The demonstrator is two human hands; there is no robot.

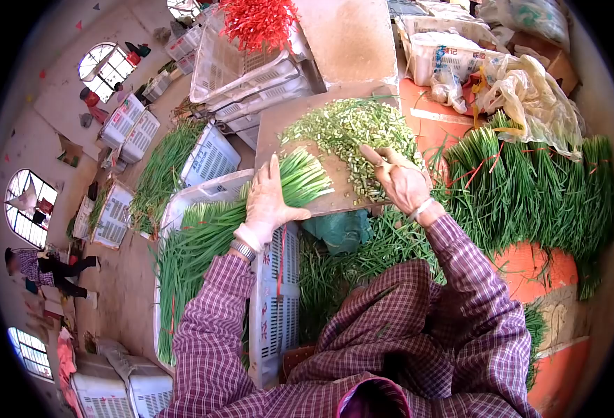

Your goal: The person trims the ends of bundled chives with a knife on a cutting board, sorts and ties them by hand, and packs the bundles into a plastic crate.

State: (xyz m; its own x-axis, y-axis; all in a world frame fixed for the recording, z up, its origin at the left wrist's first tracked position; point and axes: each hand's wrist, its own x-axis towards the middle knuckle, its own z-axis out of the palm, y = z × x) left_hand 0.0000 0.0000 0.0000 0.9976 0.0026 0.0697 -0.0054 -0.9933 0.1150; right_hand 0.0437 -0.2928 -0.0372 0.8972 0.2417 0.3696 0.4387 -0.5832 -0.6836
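Observation:
My left hand [266,198] lies spread over a bunch of long green chive-like stalks [300,175], thumb apart from the fingers. The pale cut ends of the bunch rest on a brown board [273,129], and its leaves trail into a white plastic crate [169,279]. Over the right part of the board is my right hand [403,182], its fingers bent together; what they hold, if anything, is hidden. Beside its fingertips is a heap of short chopped stalk ends [352,132]. Both hands appear to wear thin pale gloves.
Tied green bundles [516,188] lie at right on an orange surface [537,268]. Loose leaves [397,240] and a teal bag [338,230] are below the board. Stacked crates [251,76] with red ties [258,21] stand behind. A person [52,272] is at far left.

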